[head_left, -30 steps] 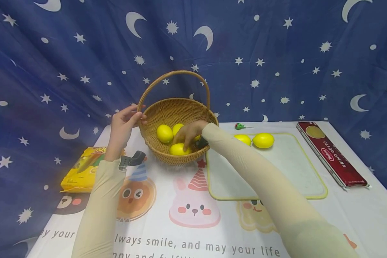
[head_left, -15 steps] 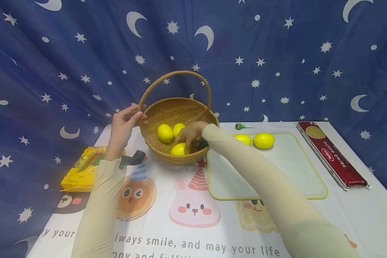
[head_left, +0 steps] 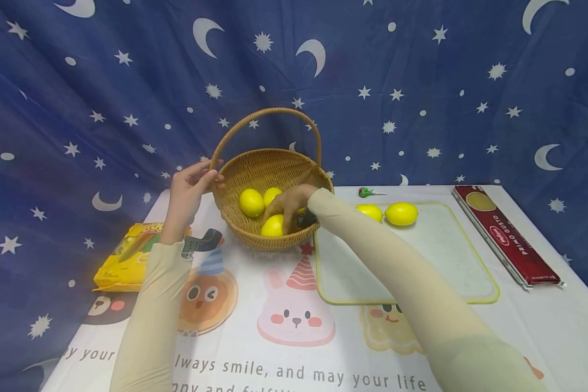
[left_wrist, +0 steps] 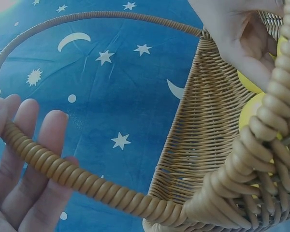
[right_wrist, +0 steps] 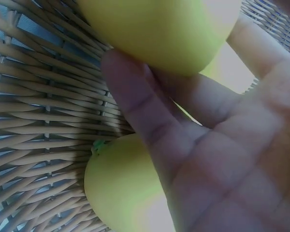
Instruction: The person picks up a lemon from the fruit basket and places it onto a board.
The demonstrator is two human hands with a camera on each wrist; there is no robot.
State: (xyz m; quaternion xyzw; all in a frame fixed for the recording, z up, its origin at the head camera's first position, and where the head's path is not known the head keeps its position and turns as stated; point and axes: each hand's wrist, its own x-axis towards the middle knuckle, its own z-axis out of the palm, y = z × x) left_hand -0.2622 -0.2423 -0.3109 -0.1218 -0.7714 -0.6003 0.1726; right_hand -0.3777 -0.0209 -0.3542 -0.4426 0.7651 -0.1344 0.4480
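A wicker basket (head_left: 267, 163) tilts toward me, with several yellow lemons inside it. My left hand (head_left: 185, 190) holds the left end of its arched handle (left_wrist: 63, 171), thumb and fingers on opposite sides of the cane. Inside the basket, my right hand (head_left: 289, 206) grips a lemon (head_left: 273, 225) near the front rim. In the right wrist view that lemon (right_wrist: 159, 29) lies between thumb and fingers, and another lemon (right_wrist: 123, 183) rests against the weave below. Beside the hand sit a lemon (head_left: 251, 203) on the left and one (head_left: 271, 196) behind, partly covered.
Two lemons (head_left: 400, 214) lie on a pale board with a yellow edge (head_left: 411, 302) right of the basket. A red pasta pack (head_left: 507, 237) lies farther right, a yellow bag (head_left: 122, 261) at left. A small green-and-red lollipop-like item (head_left: 365, 192) lies behind the board.
The lemon under my right hand has turned and shifted slightly, and looks rounder and more upright. The left hand keeps its place on the handle, and the basket stays put.
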